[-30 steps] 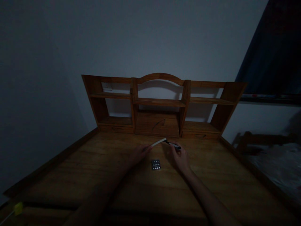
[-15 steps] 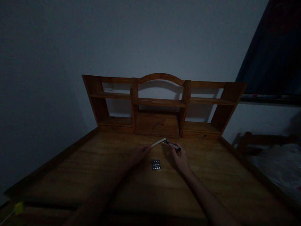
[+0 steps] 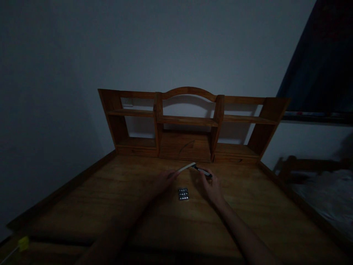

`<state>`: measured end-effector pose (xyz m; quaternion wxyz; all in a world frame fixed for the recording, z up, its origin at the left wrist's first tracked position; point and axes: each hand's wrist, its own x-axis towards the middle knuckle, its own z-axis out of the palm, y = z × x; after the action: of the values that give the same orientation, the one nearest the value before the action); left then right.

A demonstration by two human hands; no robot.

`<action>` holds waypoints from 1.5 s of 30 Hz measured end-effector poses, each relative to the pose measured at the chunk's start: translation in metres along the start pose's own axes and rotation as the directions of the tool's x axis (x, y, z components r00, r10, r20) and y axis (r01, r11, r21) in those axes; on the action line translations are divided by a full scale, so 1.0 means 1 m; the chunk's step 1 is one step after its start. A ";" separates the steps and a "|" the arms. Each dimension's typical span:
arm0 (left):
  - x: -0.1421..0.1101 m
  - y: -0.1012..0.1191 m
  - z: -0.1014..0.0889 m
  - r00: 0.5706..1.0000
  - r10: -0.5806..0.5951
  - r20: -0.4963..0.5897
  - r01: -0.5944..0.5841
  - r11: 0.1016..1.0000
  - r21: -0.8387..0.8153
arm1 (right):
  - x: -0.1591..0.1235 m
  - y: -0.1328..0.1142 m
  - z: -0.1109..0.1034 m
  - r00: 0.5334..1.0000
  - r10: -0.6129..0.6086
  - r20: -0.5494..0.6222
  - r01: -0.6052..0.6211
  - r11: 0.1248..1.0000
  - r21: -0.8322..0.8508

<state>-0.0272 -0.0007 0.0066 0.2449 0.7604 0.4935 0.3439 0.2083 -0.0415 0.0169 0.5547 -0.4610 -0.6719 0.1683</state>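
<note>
Alignment of the slim tool (image 3: pixel 203 171) with the pale strip (image 3: pixel 186 167) seems in hand, right hand (image 3: pixel 214 187) gripping the former, left hand (image 3: pixel 165 180) the latter, calling for steadiness.

Shows grained wood on desk (image 3: pixel 132 206) and twelve-o'clock shelf unit (image 3: pixel 187 120), looks matt on wall (image 3: pixel 176 48), smooth on pale strip (image 3: pixel 186 167).

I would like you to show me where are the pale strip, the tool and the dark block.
Pale strip (image 3: pixel 187 167): head view, middle of its length.
Tool (image 3: pixel 204 172): head view, its handle.
Dark block (image 3: pixel 183 194): head view, centre of its top.
</note>
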 end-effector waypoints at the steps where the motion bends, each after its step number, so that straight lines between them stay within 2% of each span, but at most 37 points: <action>1: 0.000 0.002 -0.001 1.000 0.001 -0.003 -0.001 1.000 -0.002 | 0.000 0.000 0.000 1.000 -0.007 0.017 0.007 1.000 0.007; 4: -0.002 0.006 -0.003 1.000 0.010 0.009 -0.010 1.000 -0.011 | 0.000 0.001 0.001 0.999 -0.023 0.036 0.022 1.000 0.011; 9: -0.001 0.003 -0.002 1.000 0.013 0.004 -0.013 1.000 0.018 | 0.001 0.003 0.003 1.000 -0.011 -0.007 0.011 1.000 -0.014; 14: 0.000 -0.002 0.000 0.998 0.056 -0.008 -0.056 0.998 0.026 | 0.000 0.002 0.002 0.999 0.004 0.032 -0.004 1.000 0.007; 20: 0.000 -0.002 -0.001 0.999 0.031 -0.010 -0.031 0.999 0.035 | 0.001 -0.002 0.002 1.000 0.000 -0.021 0.000 1.000 0.022; 25: -0.002 0.001 -0.002 0.999 0.032 0.006 -0.032 0.999 0.012 | 0.001 0.001 0.003 1.000 0.005 0.000 -0.005 1.000 0.014; 33: -0.001 -0.001 0.001 1.000 0.030 -0.003 -0.030 0.999 0.011 | 0.002 0.003 0.002 0.998 0.036 -0.045 -0.037 0.999 -0.017; 45: -0.002 0.002 -0.001 1.000 -0.006 0.016 0.005 1.000 0.029 | 0.002 0.002 0.001 0.999 0.030 -0.015 -0.030 0.999 0.014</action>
<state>-0.0275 -0.0032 0.0082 0.2389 0.7652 0.4985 0.3300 0.2084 -0.0383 0.0158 0.5606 -0.4684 -0.6594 0.1776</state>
